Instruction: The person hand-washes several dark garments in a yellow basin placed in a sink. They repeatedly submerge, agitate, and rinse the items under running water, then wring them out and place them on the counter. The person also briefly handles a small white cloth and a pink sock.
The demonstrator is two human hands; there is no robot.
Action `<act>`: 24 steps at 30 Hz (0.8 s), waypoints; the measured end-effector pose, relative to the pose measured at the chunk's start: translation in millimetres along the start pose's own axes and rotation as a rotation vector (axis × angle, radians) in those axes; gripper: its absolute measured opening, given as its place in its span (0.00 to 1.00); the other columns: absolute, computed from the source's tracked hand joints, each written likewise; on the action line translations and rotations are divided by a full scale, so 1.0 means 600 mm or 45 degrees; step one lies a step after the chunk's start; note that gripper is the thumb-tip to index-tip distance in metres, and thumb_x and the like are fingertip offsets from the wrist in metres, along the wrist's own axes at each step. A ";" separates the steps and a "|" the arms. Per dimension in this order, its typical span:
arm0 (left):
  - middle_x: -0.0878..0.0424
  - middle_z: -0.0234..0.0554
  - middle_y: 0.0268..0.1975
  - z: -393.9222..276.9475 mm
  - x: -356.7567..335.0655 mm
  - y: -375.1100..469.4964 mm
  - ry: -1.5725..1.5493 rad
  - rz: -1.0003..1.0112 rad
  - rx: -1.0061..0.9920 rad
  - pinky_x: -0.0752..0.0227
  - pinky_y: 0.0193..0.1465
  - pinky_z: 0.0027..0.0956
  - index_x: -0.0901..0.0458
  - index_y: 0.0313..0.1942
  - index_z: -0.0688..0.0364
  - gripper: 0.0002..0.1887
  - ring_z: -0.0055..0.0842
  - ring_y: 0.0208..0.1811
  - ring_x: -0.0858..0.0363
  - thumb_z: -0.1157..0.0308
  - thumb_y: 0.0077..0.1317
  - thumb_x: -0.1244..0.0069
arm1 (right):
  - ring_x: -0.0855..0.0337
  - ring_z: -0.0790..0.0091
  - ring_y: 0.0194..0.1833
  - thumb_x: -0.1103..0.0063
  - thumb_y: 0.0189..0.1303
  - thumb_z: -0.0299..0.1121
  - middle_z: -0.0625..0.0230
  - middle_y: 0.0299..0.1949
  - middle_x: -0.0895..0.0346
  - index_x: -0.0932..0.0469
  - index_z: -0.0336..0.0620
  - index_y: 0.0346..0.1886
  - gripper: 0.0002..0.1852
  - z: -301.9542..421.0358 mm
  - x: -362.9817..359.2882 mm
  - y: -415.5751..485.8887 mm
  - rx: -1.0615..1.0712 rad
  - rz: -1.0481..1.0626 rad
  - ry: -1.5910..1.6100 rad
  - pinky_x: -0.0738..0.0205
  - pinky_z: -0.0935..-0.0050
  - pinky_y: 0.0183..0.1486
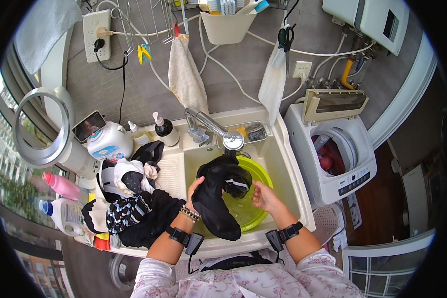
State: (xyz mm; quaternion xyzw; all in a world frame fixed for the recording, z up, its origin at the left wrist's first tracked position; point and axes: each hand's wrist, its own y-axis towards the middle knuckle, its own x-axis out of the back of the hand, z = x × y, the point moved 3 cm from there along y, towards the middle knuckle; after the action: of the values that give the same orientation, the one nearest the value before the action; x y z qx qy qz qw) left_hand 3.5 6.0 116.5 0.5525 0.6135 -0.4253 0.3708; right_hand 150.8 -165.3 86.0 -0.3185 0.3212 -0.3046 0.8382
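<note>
Wet black cloth, a garment (216,208), hangs over a lime-green plastic basin (267,175) of soapy-looking water. My left hand (194,192) grips its left side, with most of the fingers hidden behind the cloth. At the garment's right edge, my right hand (263,195) has its fingers curled, and the fingertips pinch the rim of an opening where a white strip shows. The basin sits in a cream sink (296,186), under a chrome faucet (212,124) whose round head is just above the garment.
Left of the basin, a pile of clothes (134,212) covers much of the ribbed washboard (170,171). Detergent bottles (110,143), a pump bottle (167,130) and a bladeless fan (41,160) stand beyond. An open-lidded washing machine (342,182) is at the right. Towels (186,70) hang above the sink.
</note>
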 end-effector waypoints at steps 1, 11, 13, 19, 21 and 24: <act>0.19 0.55 0.44 0.002 0.000 0.002 -0.194 -0.003 0.005 0.24 0.45 0.47 0.26 0.54 0.61 0.30 0.43 0.42 0.19 0.45 0.62 0.56 | 0.27 0.67 0.37 0.39 0.55 0.55 0.62 0.38 0.26 0.26 0.44 0.49 0.28 -0.039 -0.004 0.001 -0.304 0.112 0.251 0.33 0.68 0.40; 0.21 0.60 0.49 0.055 -0.003 -0.030 -0.420 -0.065 0.225 0.32 0.54 0.61 0.31 0.60 0.56 0.37 0.59 0.49 0.24 0.36 0.62 0.65 | 0.26 0.59 0.55 0.45 0.55 0.62 0.64 0.55 0.24 0.27 0.46 0.56 0.34 0.009 -0.093 0.117 0.513 0.733 1.067 0.34 0.57 0.61; 0.21 0.59 0.48 0.049 0.002 -0.034 -0.212 0.078 0.375 0.28 0.53 0.54 0.32 0.60 0.61 0.36 0.53 0.48 0.21 0.39 0.65 0.62 | 0.24 0.58 0.54 0.44 0.55 0.60 0.62 0.52 0.22 0.25 0.44 0.54 0.32 0.027 -0.087 0.128 0.453 0.629 1.043 0.32 0.56 0.60; 0.20 0.53 0.49 0.013 0.016 -0.037 1.047 -0.409 0.317 0.27 0.54 0.33 0.31 0.58 0.66 0.33 0.34 0.49 0.20 0.50 0.60 0.44 | 0.17 0.60 0.42 0.39 0.55 0.34 0.56 0.43 0.19 0.22 0.35 0.45 0.17 0.060 -0.108 0.113 0.188 0.514 0.618 0.24 0.61 0.51; 0.20 0.53 0.48 0.012 0.002 -0.027 1.494 -0.542 0.362 0.28 0.53 0.31 0.27 0.53 0.70 0.35 0.34 0.49 0.21 0.51 0.53 0.40 | 0.17 0.61 0.42 0.38 0.53 0.29 0.56 0.42 0.19 0.22 0.34 0.44 0.15 0.057 -0.114 0.103 0.144 0.260 0.305 0.24 0.61 0.50; 0.18 0.63 0.38 0.040 -0.011 0.002 2.413 -0.537 0.896 0.27 0.49 0.35 0.20 0.38 0.74 0.34 0.44 0.42 0.19 0.46 0.48 0.43 | 0.21 0.51 0.49 0.32 0.41 0.34 0.47 0.50 0.24 0.36 0.29 0.57 0.38 0.060 -0.127 0.084 0.639 -0.350 -0.842 0.28 0.63 0.53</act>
State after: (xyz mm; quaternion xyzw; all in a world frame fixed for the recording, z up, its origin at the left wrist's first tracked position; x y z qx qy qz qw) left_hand 5.3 -19.0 113.7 0.6192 0.5790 -0.0271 -0.5298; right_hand 146.0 -67.7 96.7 -0.2251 -0.0940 -0.3636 0.8991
